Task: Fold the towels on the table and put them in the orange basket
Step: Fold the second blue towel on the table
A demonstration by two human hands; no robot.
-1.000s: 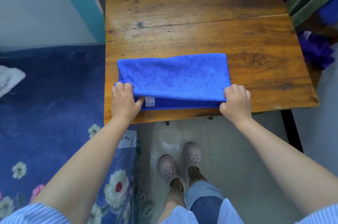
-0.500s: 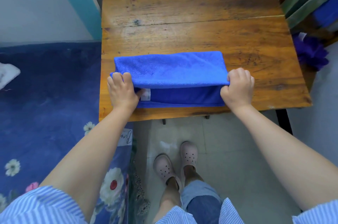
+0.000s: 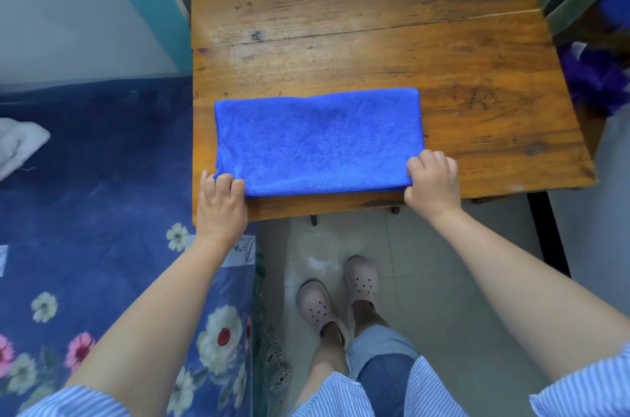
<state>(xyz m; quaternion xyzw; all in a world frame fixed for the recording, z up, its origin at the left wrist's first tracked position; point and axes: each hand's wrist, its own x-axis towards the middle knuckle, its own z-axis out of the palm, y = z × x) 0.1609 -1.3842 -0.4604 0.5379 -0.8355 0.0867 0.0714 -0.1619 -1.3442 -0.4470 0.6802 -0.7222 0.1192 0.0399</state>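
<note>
A home bedroom: a bed with a flowered navy bedspread (image 3: 102,212) stands just beside a worn wooden desk (image 3: 375,41) on a tiled floor (image 3: 426,263).

Bright blue towel (image 3: 317,140) on brown wooden table (image 3: 375,41); navy floral bedspread (image 3: 102,212); blue-white striped sleeves (image 3: 586,389).

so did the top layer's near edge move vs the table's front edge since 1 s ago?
Yes. The blue towel top layer's near edge came toward the table front edge, now covering the lower layer and white tag seen earlier. Left hand and right hand grip its near corners.
</note>
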